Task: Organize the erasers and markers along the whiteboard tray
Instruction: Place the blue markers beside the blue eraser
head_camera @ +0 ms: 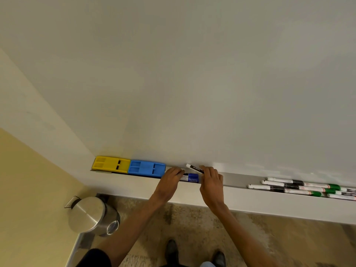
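Note:
A yellow eraser (110, 164) and a blue eraser (146, 168) lie end to end at the left end of the whiteboard tray (237, 181). Just right of them my left hand (170, 180) rests with its fingertips on a blue-capped marker (190, 177) lying in the tray. My right hand (211, 180) grips a black marker (194, 168) with a white end, tilted above the blue-capped one. Farther right, a pile of several green and black markers (300, 186) lies in the tray.
The whiteboard (192, 74) fills the upper view. Below the tray's left end a steel pedal bin (92, 215) stands on the speckled floor beside a yellow wall (28, 199). My shoes (171, 249) show at the bottom.

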`<state>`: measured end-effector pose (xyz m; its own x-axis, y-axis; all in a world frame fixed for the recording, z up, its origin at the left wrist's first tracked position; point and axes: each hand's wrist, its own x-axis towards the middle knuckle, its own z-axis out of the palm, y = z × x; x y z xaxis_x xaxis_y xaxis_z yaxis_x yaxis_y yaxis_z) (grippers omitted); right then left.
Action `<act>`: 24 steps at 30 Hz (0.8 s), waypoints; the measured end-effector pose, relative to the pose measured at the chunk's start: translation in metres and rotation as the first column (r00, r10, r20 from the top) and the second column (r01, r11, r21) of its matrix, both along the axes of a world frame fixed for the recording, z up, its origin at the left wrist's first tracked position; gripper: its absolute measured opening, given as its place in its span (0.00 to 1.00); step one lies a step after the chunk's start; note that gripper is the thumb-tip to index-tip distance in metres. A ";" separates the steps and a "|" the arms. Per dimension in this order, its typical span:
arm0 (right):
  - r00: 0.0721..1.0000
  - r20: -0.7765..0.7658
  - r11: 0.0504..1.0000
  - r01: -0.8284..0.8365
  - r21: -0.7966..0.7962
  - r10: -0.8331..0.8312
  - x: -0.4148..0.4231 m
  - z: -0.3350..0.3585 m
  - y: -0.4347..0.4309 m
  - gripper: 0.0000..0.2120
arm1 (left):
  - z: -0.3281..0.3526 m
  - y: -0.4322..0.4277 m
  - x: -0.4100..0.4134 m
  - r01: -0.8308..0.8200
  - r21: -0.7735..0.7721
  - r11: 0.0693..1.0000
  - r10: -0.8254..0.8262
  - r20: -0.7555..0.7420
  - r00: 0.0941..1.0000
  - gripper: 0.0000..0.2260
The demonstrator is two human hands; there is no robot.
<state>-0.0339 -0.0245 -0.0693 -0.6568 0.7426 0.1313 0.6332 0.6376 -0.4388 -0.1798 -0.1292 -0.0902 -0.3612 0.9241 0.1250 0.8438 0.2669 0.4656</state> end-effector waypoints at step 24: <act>0.996 -0.057 0.997 -0.065 0.047 0.067 -0.058 -0.021 -0.038 0.24 | 0.016 -0.047 -0.041 -0.196 0.146 0.970 0.209 -0.082 0.974 0.08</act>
